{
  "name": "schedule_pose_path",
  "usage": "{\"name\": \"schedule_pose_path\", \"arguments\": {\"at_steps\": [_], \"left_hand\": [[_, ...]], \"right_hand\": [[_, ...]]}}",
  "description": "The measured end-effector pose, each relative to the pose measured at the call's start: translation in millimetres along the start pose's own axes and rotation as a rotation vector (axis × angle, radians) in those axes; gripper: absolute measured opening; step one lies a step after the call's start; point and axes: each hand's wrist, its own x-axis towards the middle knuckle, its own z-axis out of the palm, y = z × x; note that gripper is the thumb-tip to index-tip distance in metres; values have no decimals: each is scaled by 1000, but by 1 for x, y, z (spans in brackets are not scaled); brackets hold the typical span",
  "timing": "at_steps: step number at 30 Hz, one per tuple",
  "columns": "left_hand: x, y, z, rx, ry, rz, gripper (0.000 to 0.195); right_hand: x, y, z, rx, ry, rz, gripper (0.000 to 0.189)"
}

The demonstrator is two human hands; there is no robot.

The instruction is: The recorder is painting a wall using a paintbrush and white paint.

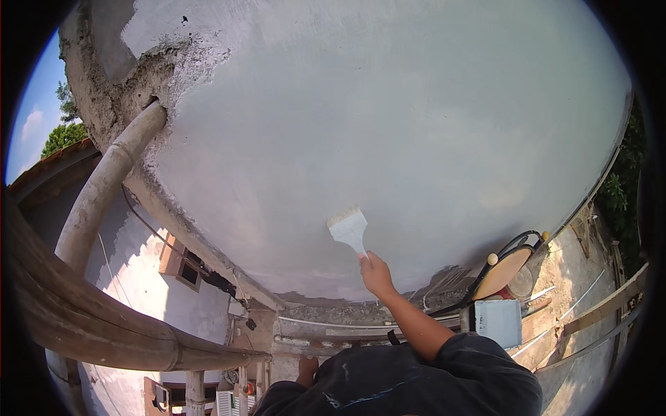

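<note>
A wide flat paintbrush with a pale handle is held in my right hand, its bristles up against a grey-white coated wall. Fingers grip the lower end of the handle. The coating on the wall is uneven in tone, with rough bare plaster along its left and lower edges. Low beside my torso, my left hand shows only in part near the bamboo poles; what its fingers do is not visible. My dark shirt has pale paint marks.
Thick bamboo poles cross at left; one upright pole enters a hole in the rough plaster. At lower right stand a pale blue container and a black-framed round-backed chair or similar object. Far below are ground, planks and a building with windows.
</note>
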Motion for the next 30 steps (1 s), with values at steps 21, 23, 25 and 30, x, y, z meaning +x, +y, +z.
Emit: {"name": "schedule_pose_path", "arguments": {"at_steps": [21,23,25,30], "left_hand": [[8,-24,14,24,10,-42,66],[7,-13,12,33,-18,-48,67],[2,-3,6,54,-44,-56,67],[8,-10,5,39,-40,-66,67]], "right_hand": [[44,-75,-49,727,-50,-74,35],[26,-16,-31,683,-25,23,34],[4,41,-18,599,-56,199,34],[-39,98,-14,325,18,254,32]]}}
